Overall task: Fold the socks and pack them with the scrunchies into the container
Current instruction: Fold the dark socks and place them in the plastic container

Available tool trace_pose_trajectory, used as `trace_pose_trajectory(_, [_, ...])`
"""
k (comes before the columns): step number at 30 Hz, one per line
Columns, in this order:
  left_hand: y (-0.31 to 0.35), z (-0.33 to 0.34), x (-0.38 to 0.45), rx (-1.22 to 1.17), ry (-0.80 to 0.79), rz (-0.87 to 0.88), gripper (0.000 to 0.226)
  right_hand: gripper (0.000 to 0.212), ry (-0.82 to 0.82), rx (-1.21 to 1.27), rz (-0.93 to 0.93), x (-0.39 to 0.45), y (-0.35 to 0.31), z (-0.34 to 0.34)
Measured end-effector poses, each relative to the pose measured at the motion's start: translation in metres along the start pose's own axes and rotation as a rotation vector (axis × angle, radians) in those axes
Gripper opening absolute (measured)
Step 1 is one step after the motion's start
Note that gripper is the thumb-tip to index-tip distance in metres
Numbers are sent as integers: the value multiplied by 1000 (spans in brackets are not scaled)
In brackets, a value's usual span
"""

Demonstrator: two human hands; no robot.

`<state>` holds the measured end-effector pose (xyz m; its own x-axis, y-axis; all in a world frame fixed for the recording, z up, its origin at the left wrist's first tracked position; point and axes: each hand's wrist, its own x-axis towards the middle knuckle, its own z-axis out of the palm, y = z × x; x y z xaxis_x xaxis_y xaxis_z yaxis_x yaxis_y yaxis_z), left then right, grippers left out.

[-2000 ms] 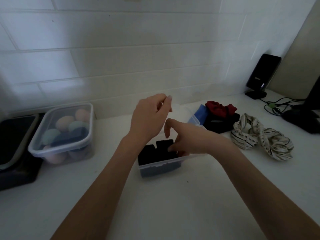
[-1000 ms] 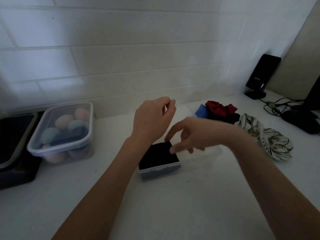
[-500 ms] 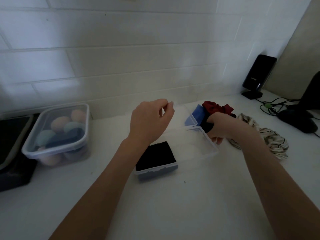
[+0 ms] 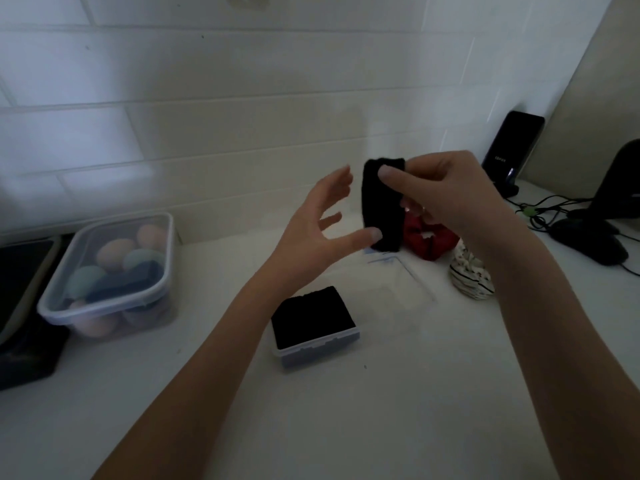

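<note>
One black sock [image 4: 382, 209], limp and light, hangs above the container [image 4: 315, 325]; right hand [image 4: 440, 192] pinches its top, left hand [image 4: 322, 230] spread, thumb touching its lower end.

The near part of the surface [image 4: 398, 420] lies bare in front of the container [image 4: 317, 337]. To its left stands a lidded tub [image 4: 110, 275]; to its right rear, a red scrunchie [image 4: 427, 239], a striped scrunchie [image 4: 469, 278] and cables [image 4: 550, 213] crowd the way.

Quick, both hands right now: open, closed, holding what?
Left hand: open, thumb tip at the black sock.
Right hand: closed, pinching the black sock's upper end.
</note>
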<state>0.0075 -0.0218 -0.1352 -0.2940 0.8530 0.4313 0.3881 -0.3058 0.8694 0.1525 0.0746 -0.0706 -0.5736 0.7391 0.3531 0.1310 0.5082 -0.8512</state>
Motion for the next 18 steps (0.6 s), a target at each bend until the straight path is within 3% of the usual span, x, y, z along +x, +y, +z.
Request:
trace_pose_trajectory(2, [0,1,1,-37,-46,-33,78,26,-36,119,9,-3,-6,6])
trace_pose_trajectory(6, [4,2,3,-113,63,-86,33,21,-97,206,24,-5,-7,13])
trace_pose_trajectory(9, [5,-3,3,-160,131,-103,19,6,-101,206,43,-3,-4,14])
trace_pose_trajectory(14, [5,-5,4,-205,141,-91,25,15,-168,192,46,-1,2,20])
trace_pose_trajectory(18, [6,-2,2,-206,67,-120,27,7,-217,176,40,-4,4,34])
